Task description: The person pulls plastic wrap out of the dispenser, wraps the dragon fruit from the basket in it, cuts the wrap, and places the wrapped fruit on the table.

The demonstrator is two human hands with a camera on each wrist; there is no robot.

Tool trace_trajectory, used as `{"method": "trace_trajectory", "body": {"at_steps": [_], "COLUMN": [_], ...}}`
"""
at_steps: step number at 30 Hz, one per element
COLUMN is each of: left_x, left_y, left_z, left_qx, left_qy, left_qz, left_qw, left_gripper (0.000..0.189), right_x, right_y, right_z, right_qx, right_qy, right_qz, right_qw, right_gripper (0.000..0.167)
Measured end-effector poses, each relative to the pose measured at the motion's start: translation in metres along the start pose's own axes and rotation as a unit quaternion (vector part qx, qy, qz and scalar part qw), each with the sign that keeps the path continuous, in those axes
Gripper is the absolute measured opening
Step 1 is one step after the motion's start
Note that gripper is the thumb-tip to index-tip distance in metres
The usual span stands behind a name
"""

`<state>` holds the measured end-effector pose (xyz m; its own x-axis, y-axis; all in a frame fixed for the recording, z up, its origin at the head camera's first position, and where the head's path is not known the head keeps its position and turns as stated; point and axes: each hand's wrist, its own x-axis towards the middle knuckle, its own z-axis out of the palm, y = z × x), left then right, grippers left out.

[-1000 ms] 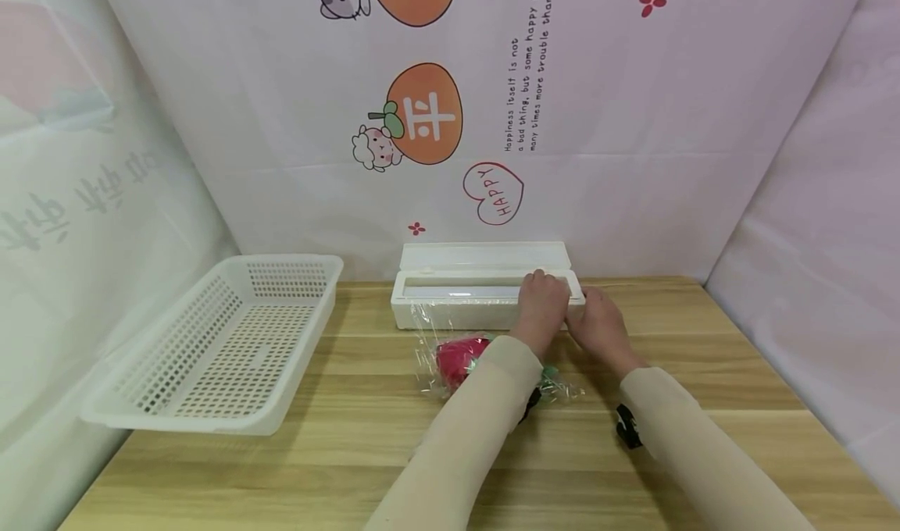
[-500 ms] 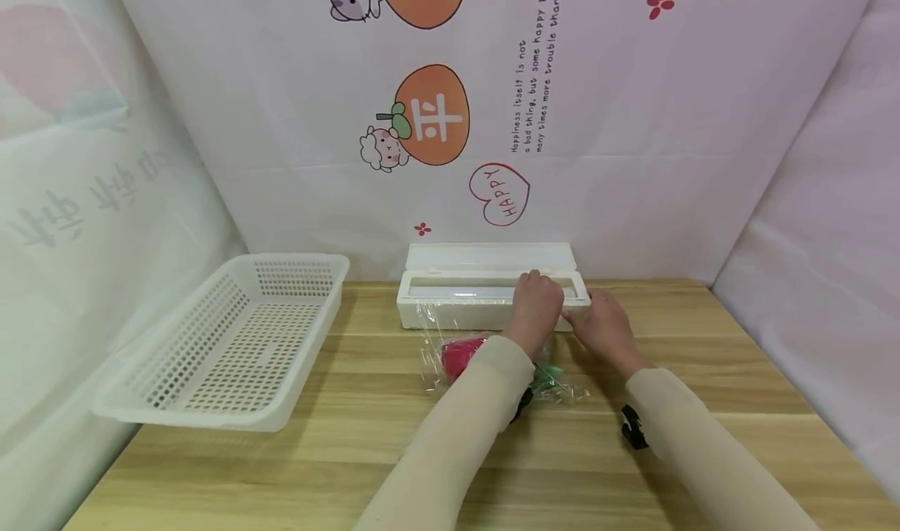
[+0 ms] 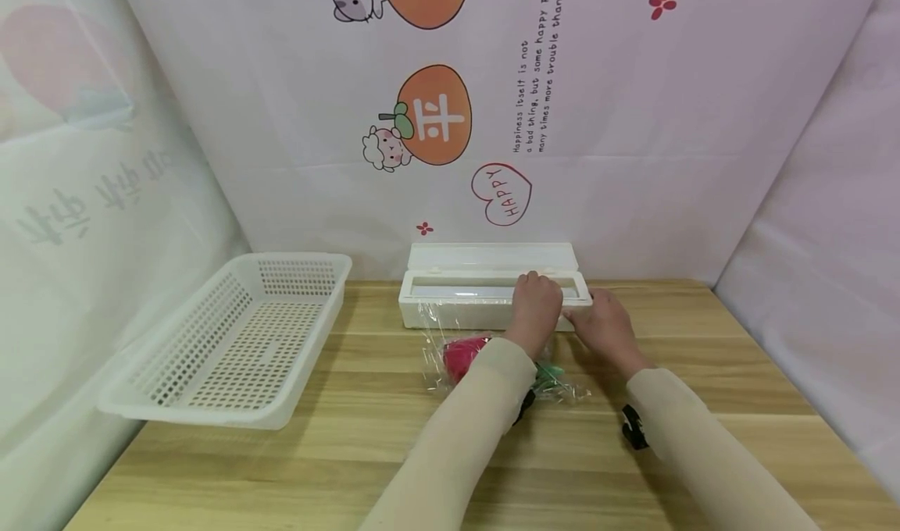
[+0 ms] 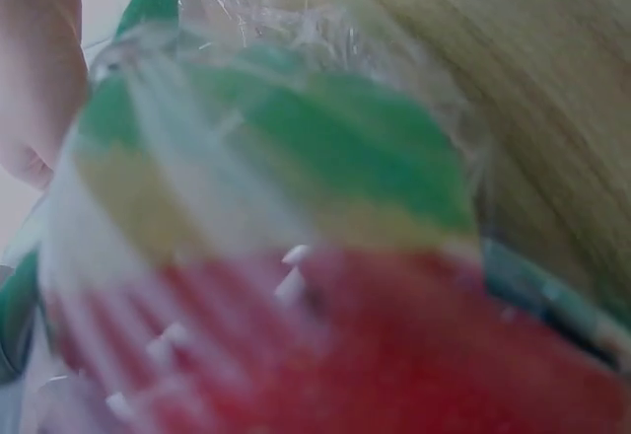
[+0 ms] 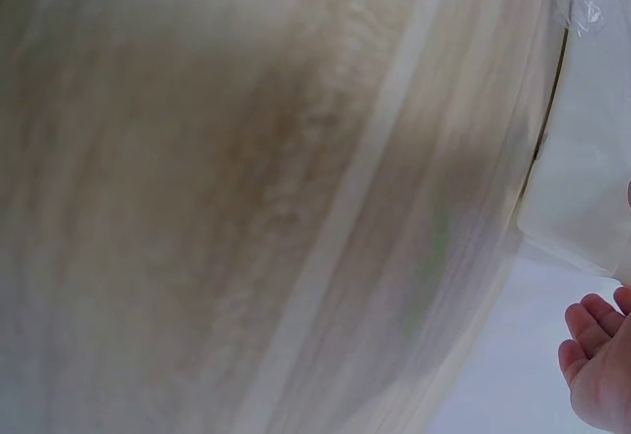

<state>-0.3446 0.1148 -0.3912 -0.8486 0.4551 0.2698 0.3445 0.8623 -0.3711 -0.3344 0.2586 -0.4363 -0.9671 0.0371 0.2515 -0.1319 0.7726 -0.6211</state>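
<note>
A white cling film dispenser [image 3: 457, 312] stands against the back wall with its lid [image 3: 492, 256] raised. Clear film [image 3: 430, 343] hangs from its front edge and lies round a red and green item [image 3: 464, 355], partly hidden by the left forearm. Close up in the left wrist view, this item [image 4: 325, 325] looks rounded, red below and yellow to green above. My left hand [image 3: 536, 308] bends its fingers over the dispenser's front edge, near the right end; its fingertips are hidden. My right hand [image 3: 603, 326] grips the dispenser's right end, thumb in front.
A white perforated plastic basket [image 3: 309, 359] stands on the left of the wooden table [image 3: 351, 468]. Printed white sheets [image 3: 598, 203] wall the table at the back and both sides. Black straps circle both wrists.
My left hand has slid slightly left along the dispenser's front edge. The right hand stays at the dispenser's end. The whole view has shifted a little to the right.
</note>
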Motion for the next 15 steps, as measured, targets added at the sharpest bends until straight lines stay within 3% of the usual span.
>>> {"method": "trace_trajectory", "body": {"at_steps": [10,15], "left_x": [-0.0031,-0.0048], "left_y": [-0.0014,-0.0031], "left_z": [-0.0004,-0.0001], "left_qx": [-0.011,-0.011], "left_qy": [0.01,-0.002], "left_qz": [-0.013,-0.017], "left_qw": [0.9998,0.9998], "left_gripper": [0.019,0.018], "right_x": [0.0,-0.0007], "right_y": [-0.0002,-0.0011], "right_z": [0.0024,0.002], "right_qx": [-0.012,-0.016], "right_qy": [0.011,0.01], "right_qz": [-0.004,-0.008], "right_qw": [0.9999,0.9998], "right_gripper": [0.06,0.06]}}
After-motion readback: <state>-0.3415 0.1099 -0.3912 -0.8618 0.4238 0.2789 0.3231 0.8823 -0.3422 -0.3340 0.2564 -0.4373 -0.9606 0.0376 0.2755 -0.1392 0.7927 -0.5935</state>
